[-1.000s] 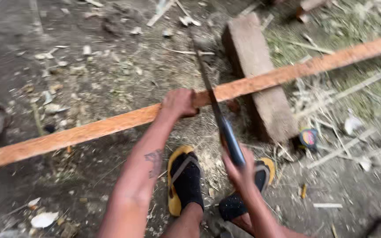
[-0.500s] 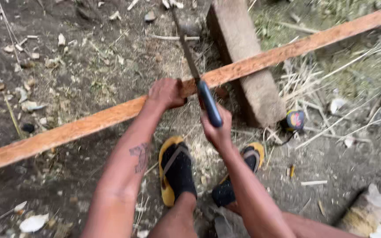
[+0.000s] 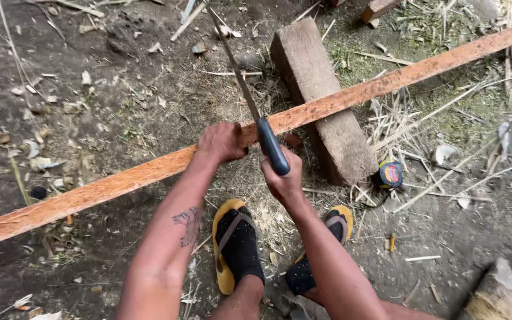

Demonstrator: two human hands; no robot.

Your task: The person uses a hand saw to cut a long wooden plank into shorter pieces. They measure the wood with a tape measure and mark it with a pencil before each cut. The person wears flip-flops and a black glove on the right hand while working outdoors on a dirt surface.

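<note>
Outdoors, bare dirt ground (image 3: 90, 71) under orange plank (image 3: 120, 181), wood scraps around.

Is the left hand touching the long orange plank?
Touching. The head view shows the left hand pressed down on the long orange plank, fingers wrapped over its edge, beside the saw held by the right hand.

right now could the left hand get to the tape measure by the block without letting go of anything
Probably not. The left hand grips the orange plank, and the tape measure lies on the ground beyond the wooden block, past the right hand holding the saw.
</note>
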